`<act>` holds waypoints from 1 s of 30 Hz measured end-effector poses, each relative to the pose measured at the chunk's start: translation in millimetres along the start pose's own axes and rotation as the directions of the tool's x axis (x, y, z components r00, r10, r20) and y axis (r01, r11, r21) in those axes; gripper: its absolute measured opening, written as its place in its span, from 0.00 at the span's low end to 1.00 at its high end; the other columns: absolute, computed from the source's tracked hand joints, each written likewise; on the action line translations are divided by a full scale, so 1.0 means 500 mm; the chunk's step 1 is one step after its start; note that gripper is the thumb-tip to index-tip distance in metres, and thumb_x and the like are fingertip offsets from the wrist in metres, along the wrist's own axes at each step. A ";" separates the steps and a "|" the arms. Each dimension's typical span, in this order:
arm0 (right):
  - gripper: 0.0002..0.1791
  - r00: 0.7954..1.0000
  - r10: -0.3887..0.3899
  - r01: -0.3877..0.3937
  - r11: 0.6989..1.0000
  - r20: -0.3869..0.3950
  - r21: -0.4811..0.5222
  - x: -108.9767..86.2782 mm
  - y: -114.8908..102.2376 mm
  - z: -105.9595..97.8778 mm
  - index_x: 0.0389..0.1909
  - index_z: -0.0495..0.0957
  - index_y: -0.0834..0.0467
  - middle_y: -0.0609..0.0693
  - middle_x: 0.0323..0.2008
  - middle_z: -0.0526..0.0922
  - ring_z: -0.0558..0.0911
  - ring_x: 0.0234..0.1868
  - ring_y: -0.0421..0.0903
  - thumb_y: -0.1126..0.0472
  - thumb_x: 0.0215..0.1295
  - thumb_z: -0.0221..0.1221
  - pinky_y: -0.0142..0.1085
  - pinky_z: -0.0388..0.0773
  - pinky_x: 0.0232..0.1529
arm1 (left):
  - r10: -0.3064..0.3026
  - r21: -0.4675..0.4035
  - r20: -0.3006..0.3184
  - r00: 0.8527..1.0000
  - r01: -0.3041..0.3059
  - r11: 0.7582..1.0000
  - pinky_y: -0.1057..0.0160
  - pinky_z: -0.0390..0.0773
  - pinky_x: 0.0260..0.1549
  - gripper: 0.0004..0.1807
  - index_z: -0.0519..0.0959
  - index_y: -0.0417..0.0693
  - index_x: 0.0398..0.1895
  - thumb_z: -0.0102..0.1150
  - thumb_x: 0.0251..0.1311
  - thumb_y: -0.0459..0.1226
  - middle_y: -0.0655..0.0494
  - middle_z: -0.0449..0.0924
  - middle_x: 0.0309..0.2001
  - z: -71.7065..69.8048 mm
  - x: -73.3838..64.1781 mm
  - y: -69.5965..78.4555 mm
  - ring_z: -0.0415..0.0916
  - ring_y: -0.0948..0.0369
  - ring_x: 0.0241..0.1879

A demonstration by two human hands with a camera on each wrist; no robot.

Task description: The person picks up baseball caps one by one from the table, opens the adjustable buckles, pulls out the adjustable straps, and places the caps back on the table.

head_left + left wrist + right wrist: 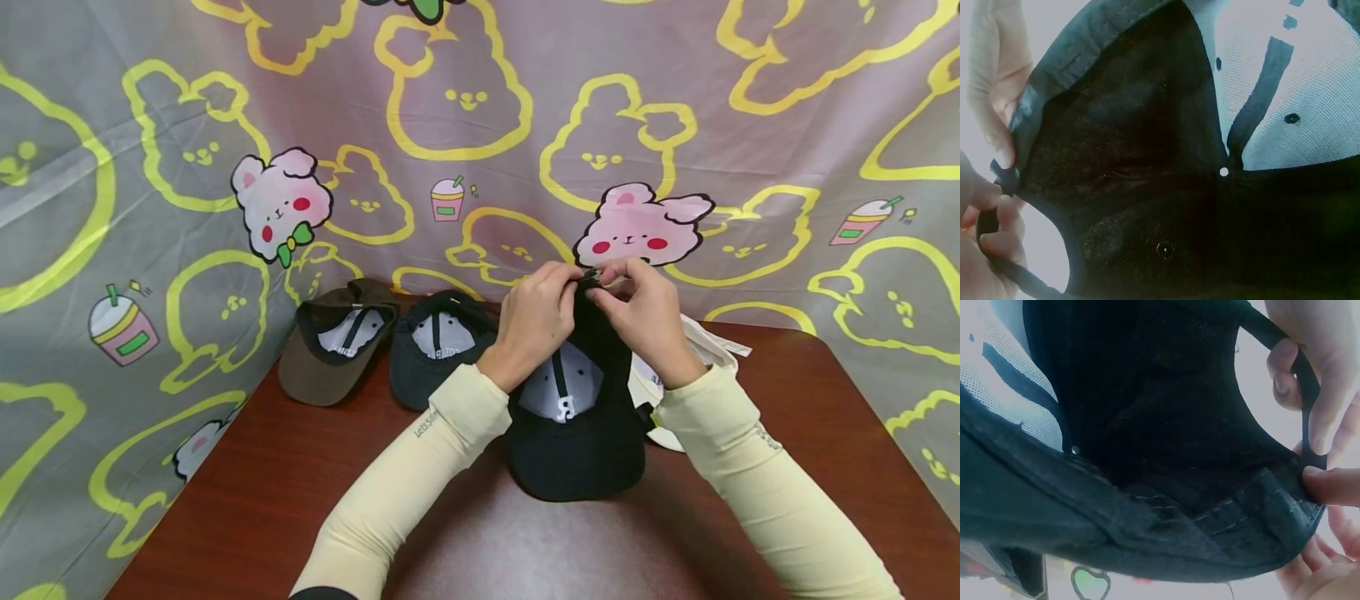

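Observation:
A black baseball cap (577,467) is held inside up in the head view, its brim toward me and its back edge raised. White mesh backs its front panel (1310,94). My left hand (536,317) pinches the narrow back strap (1311,419) beside the cap's opening. Close on the other side, my right hand (648,312) grips the end of the back band (1272,519), thumb and fingers on opposite faces. The fingertips of both hands nearly meet where strap and band join. The fastening itself is partly hidden by the fingers.
On the brown table (247,483), a brown cap (307,371) and a dark cap (405,379) lie to the left, insides showing. A white cap (708,350) lies behind my right wrist. A patterned cloth (487,183) hangs close behind the caps.

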State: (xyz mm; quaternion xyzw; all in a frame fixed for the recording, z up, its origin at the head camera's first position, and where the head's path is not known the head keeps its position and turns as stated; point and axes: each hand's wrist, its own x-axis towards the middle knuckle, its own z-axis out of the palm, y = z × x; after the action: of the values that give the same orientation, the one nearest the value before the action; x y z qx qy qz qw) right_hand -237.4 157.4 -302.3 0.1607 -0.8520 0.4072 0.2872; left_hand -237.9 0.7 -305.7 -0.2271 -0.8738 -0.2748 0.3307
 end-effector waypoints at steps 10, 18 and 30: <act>0.16 1.000 0.016 -0.015 0.999 -0.012 0.041 0.003 0.004 -0.001 0.46 0.81 0.67 0.64 0.35 0.86 0.72 0.28 0.16 0.71 0.56 0.68 0.10 0.69 0.37 | 0.019 0.006 0.017 1.000 -0.019 1.000 0.65 0.84 0.41 0.11 0.84 0.51 0.47 0.52 0.70 0.38 0.59 0.86 0.45 0.003 -0.001 -0.001 0.85 0.63 0.41; 0.10 0.998 -0.055 0.055 0.998 -0.021 0.020 0.002 0.003 -0.003 0.42 0.84 0.65 0.62 0.32 0.86 0.71 0.27 0.18 0.70 0.58 0.67 0.11 0.68 0.35 | -0.012 -0.032 0.022 1.000 0.013 0.999 0.65 0.83 0.39 0.10 0.84 0.50 0.47 0.54 0.69 0.39 0.57 0.86 0.44 0.000 0.000 -0.002 0.84 0.62 0.38; 0.19 0.957 -0.278 0.287 0.948 0.083 -0.137 0.012 -0.005 -0.018 0.49 0.83 0.64 0.60 0.44 0.87 0.86 0.30 0.53 0.74 0.54 0.67 0.40 0.84 0.35 | -0.017 0.094 0.105 0.994 0.008 0.996 0.63 0.82 0.31 0.10 0.86 0.53 0.45 0.58 0.68 0.42 0.59 0.88 0.39 -0.010 0.002 -0.005 0.84 0.61 0.33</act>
State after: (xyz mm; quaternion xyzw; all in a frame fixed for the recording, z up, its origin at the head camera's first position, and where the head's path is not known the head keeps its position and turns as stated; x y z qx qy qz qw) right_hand -237.5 162.6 -292.3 0.2722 -0.8565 0.2926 0.3265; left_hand -237.7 -4.1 -302.7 -0.2202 -0.9034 -0.2235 0.2924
